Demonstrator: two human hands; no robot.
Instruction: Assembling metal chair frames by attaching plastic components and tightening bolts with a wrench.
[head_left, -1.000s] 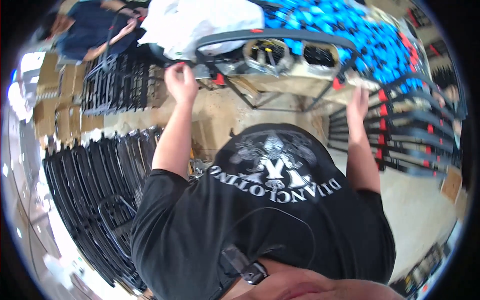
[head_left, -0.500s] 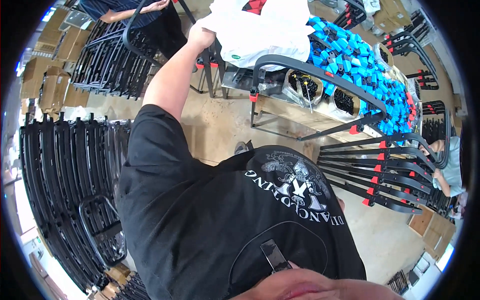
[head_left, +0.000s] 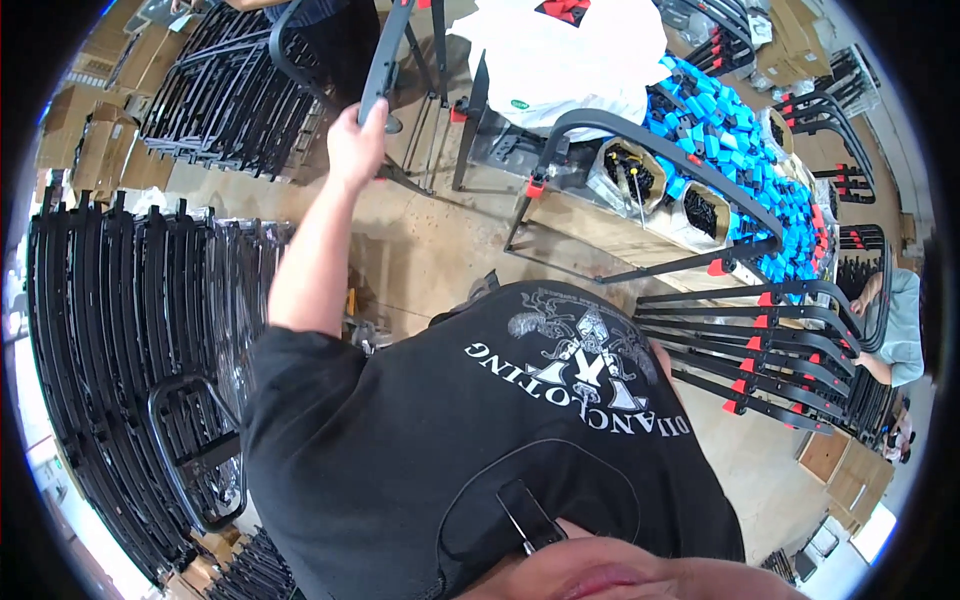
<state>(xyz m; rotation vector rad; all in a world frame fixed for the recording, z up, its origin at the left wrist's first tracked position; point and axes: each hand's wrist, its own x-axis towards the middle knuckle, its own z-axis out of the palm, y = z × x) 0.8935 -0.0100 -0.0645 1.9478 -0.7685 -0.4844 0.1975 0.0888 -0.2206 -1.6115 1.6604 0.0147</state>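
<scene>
My left hand [head_left: 356,140] reaches up and forward and is closed around the grey curved bar of a black metal frame [head_left: 382,60] that stands upright on the floor. My left arm stretches out from a black printed T-shirt [head_left: 480,440] that fills the lower middle of the view. My right hand is hidden from view behind my body. A second curved black frame with red clips [head_left: 640,150] stands to the right, apart from my hand.
Rows of black metal frames [head_left: 110,330] stand stacked at the left. More frames with red clips [head_left: 760,350] lie at the right. A table holds blue parts [head_left: 740,130], boxes of black pieces [head_left: 630,170] and a white bag [head_left: 570,50]. Another person's sleeve [head_left: 905,320] shows at far right.
The view has swung left. My left hand has moved from the frame on the table to grip the upright grey bar. My right hand, seen a second ago on the frame, has dropped out of sight.
</scene>
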